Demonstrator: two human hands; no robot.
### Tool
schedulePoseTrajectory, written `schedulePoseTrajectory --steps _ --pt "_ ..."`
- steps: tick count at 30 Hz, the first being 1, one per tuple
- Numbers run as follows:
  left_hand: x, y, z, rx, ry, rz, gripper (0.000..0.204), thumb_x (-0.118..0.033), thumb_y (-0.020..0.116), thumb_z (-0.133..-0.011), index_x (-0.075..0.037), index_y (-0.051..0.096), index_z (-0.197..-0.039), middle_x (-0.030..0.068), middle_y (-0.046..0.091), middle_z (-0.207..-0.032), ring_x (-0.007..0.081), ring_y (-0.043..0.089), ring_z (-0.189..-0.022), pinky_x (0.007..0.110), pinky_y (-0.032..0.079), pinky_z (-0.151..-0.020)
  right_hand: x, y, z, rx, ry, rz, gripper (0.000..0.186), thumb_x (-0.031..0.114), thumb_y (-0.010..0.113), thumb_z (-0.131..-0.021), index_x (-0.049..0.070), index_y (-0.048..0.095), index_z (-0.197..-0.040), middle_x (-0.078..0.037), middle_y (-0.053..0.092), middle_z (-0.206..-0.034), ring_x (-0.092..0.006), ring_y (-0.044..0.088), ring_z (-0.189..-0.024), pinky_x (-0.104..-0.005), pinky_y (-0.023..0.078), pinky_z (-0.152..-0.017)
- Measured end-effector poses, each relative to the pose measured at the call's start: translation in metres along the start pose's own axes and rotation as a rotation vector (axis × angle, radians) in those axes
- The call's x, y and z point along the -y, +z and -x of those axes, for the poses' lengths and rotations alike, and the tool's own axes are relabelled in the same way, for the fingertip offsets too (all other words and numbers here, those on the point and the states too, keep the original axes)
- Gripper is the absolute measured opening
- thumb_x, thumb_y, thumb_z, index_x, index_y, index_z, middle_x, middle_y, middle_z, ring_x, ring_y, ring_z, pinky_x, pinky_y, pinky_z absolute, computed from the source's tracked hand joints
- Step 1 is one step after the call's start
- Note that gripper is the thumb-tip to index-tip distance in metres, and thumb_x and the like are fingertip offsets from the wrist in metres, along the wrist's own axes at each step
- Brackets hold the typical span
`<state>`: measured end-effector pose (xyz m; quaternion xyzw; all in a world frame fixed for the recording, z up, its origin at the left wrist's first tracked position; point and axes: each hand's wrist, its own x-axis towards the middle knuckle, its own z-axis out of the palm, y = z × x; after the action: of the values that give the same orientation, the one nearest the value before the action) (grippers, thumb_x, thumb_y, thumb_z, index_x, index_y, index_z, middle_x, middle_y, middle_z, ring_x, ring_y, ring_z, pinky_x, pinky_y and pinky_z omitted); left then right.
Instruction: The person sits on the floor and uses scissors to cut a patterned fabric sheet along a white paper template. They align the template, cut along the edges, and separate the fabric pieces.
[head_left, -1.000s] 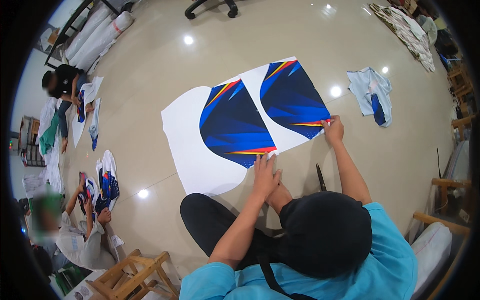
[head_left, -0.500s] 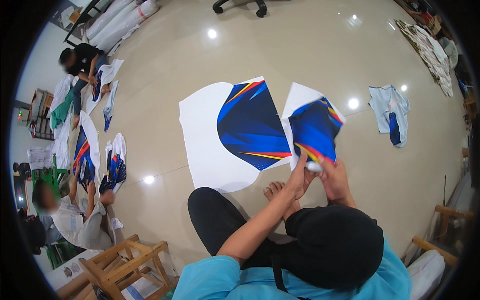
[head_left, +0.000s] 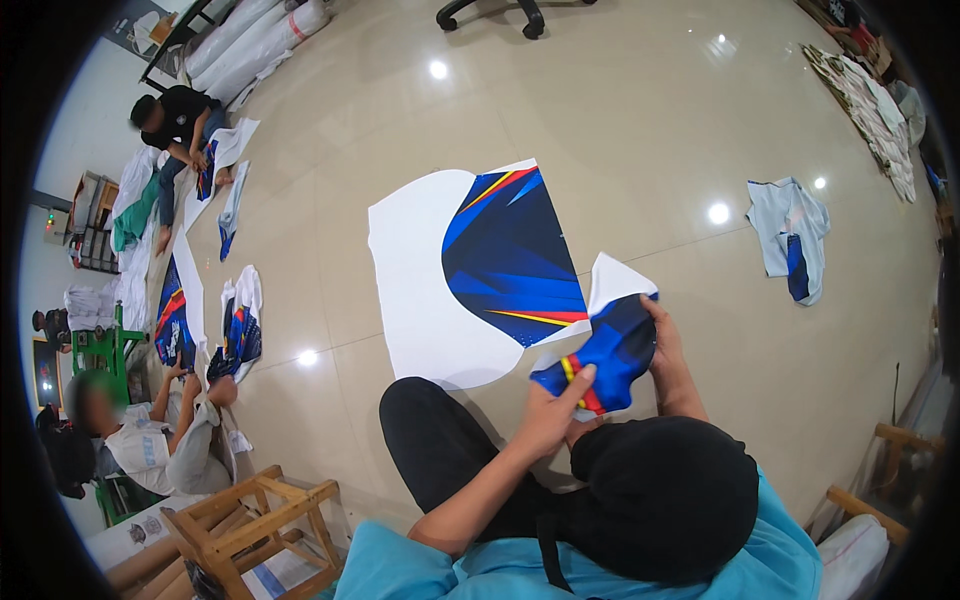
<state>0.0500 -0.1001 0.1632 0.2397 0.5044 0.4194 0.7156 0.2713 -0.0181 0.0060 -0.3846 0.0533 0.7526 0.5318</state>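
A printed fabric piece [head_left: 622,345], blue with red and yellow stripes and a white end, is held up in front of me and partly bunched. My left hand [head_left: 553,412] pinches its striped lower-left edge, thumb on top. On its right edge my right hand [head_left: 664,340] grips the dark blue part. Just beyond and to the left lies a larger fabric panel [head_left: 420,290], spread flat on the floor, white with a dark blue printed shape [head_left: 515,265]. The held piece's white corner comes up close to that panel's right edge.
A light blue fabric piece [head_left: 785,235] lies on the tiled floor at right. To the left, two seated people [head_left: 180,115] [head_left: 145,440] handle similar fabric. A wooden stool [head_left: 250,530] stands at lower left, wrapped rolls [head_left: 255,45] at far left, a chair base [head_left: 495,15] at top.
My hands have moved apart: the left one down and left along the striped edge, the right one up to the right edge. The held fabric has turned and come lower, nearer me.
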Motion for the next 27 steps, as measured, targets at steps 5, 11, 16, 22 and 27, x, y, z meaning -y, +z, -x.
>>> schedulePoseTrajectory --steps 5,11,16,22,27 --pt "-0.012 -0.036 0.011 -0.057 -0.022 0.367 0.043 -0.010 0.064 -0.104 0.002 0.050 -0.143 0.0126 0.064 -0.134 0.0221 0.064 -0.124 0.040 0.054 -0.106 0.044 0.013 -0.018 -0.042 -0.182 0.161 0.020 0.019 0.070 -0.100 0.005 0.066 -0.114 -0.007 0.074 -0.106 -0.0197 0.073 -0.097 -0.0377 0.062 -0.085" --pt "-0.007 -0.062 -0.004 -0.199 -0.025 0.419 0.041 -0.013 0.063 -0.105 0.004 0.051 -0.140 0.0130 0.064 -0.135 0.0231 0.066 -0.122 0.040 0.055 -0.105 0.052 0.120 -0.087 0.116 -0.279 0.447 0.021 0.018 0.070 -0.101 0.001 0.067 -0.113 -0.008 0.072 -0.107 -0.0189 0.072 -0.096 -0.0360 0.060 -0.084" --pt "-0.025 -0.080 -0.027 -0.350 0.202 0.460 0.036 -0.015 0.062 -0.106 0.004 0.055 -0.136 0.0117 0.068 -0.128 0.0218 0.069 -0.116 0.038 0.057 -0.100 0.021 0.201 -0.176 0.152 -0.179 0.793 0.027 0.019 0.072 -0.100 -0.004 0.066 -0.113 -0.009 0.070 -0.104 -0.0182 0.069 -0.094 -0.0339 0.058 -0.083" --pt "-0.059 -0.060 -0.026 -0.562 0.513 0.356 0.034 -0.016 0.059 -0.108 0.003 0.057 -0.136 0.0099 0.069 -0.125 0.0177 0.069 -0.110 0.036 0.058 -0.096 0.019 0.306 -0.180 0.506 -0.103 0.731 0.031 0.022 0.076 -0.098 -0.004 0.067 -0.113 -0.008 0.072 -0.096 -0.0168 0.072 -0.082 -0.0342 0.062 -0.073" --pt "-0.025 -0.048 -0.047 -0.544 0.201 0.508 0.026 -0.019 0.064 -0.106 -0.001 0.061 -0.125 0.0046 0.070 -0.113 0.0141 0.069 -0.099 0.031 0.057 -0.084 0.022 0.306 -0.206 0.390 -0.119 1.080 0.041 0.034 0.080 -0.095 -0.001 0.071 -0.115 -0.005 0.074 -0.098 -0.0117 0.070 -0.081 -0.0262 0.058 -0.069"
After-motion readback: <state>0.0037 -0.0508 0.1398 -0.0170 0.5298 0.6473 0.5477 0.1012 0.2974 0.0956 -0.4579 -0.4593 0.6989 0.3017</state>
